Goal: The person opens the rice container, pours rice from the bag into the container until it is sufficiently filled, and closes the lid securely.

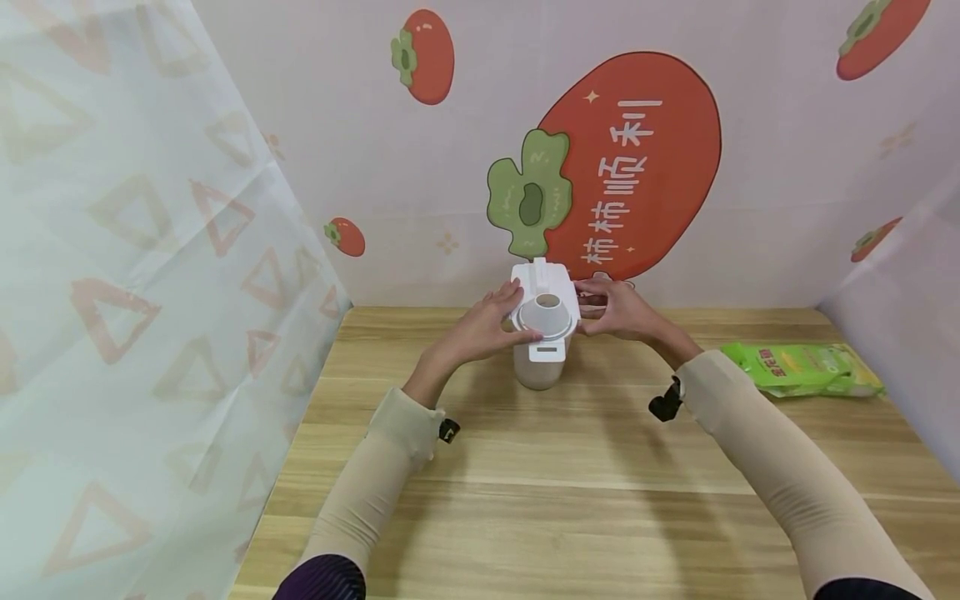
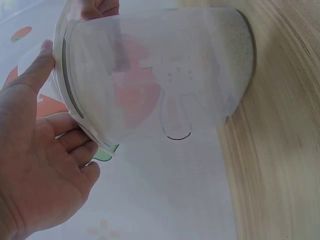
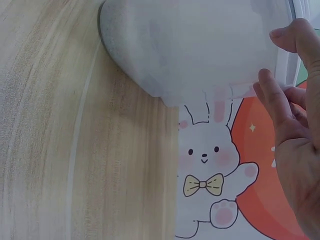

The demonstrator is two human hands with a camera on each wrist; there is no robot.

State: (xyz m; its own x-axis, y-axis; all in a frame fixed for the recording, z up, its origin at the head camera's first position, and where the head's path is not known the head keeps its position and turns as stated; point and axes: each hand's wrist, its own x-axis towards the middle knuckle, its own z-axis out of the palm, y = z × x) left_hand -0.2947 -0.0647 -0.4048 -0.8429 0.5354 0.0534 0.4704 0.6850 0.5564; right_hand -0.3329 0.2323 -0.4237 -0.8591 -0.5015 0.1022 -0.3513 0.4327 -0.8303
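Note:
A translucent storage container (image 2: 190, 65) stands upright on the table, with pale grainy contents (image 2: 237, 55) near its base. On top sits its white lid (image 1: 553, 279), with a round cap (image 1: 546, 315) and a front tab (image 1: 547, 350). From the left side my left hand (image 1: 480, 329) grips the lid, its thumb near the cap and its fingers along the edge. My right hand (image 1: 618, 308) holds the right edge of the lid, thumb toward the front and fingers bent behind. In the right wrist view, the right fingertips (image 3: 266, 80) lie at the container's upper side.
A green packet (image 1: 806, 369) lies on the wooden table (image 1: 525, 500) to the right. Behind the container rises a backdrop (image 1: 450, 183) printed with persimmons, and a patterned sheet (image 1: 150, 333) hangs along the left. Small black devices (image 1: 666, 404) are worn at both wrists.

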